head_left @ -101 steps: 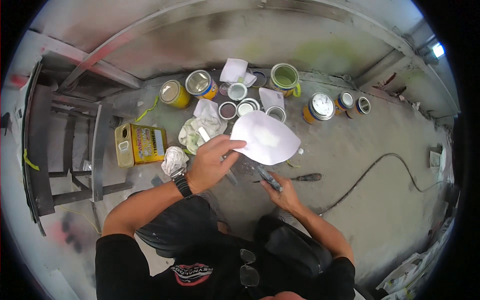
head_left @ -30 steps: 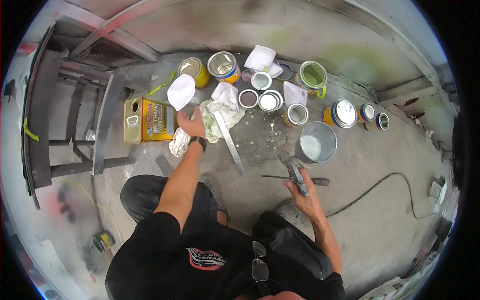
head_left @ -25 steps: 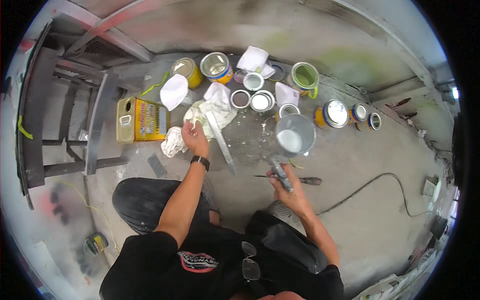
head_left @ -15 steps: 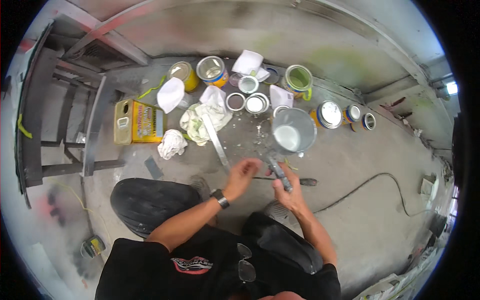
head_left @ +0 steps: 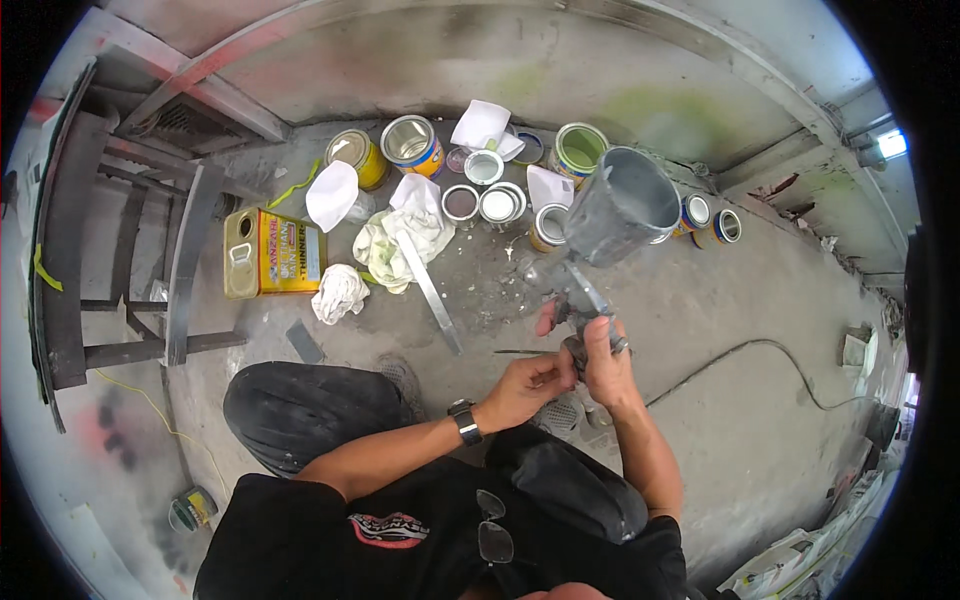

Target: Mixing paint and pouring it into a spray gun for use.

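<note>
A grey spray gun [head_left: 583,292] with a large grey cup [head_left: 612,225] on top is in front of me, tipped so the cup leans to the far right. My right hand [head_left: 610,372] is closed around the gun's grip. My left hand [head_left: 525,392] meets it from the left, fingertips pinched at the rear of the gun; the exact part they hold is hidden. Past the hands, a metal paint stick [head_left: 428,290] leans on a crumpled, stained cloth [head_left: 390,245]. An open tin [head_left: 548,228] stands just left of the cup.
Several paint tins [head_left: 410,140] and small cups [head_left: 484,167] stand along the far wall. To the left are a yellow thinner can [head_left: 275,252], a white rag [head_left: 340,293] and a dark wooden frame [head_left: 190,260]. A black hose [head_left: 770,342] curves over the floor to the right.
The spray gun has tilted and moved right, showing the side of its cup. My left hand has moved right and nearer, from apart to touching the gun.
</note>
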Demonstrator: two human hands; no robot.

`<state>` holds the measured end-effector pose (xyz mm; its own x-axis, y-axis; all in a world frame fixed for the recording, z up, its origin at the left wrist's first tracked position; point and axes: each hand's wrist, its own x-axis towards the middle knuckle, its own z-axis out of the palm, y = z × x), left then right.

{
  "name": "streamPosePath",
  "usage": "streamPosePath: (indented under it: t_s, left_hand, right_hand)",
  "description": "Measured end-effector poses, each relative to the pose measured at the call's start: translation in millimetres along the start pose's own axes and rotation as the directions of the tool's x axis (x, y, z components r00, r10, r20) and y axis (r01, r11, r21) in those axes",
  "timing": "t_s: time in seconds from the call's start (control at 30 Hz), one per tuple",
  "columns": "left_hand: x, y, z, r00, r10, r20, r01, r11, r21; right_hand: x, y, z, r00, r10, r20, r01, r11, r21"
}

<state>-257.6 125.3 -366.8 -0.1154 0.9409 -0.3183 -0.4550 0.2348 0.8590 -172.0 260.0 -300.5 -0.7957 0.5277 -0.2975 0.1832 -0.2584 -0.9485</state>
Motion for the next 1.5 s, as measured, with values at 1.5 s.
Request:
streamPosePath:
  t_s: [1.5]
  left_hand:
    - [-9, -25, 13, 0.956, 0.251, -0.15, -0.204, 0.941, 0.271]
  right_hand:
    - [-2, 7, 5, 0.995, 0.096, 0.003, -0.096, 0.995, 0.034]
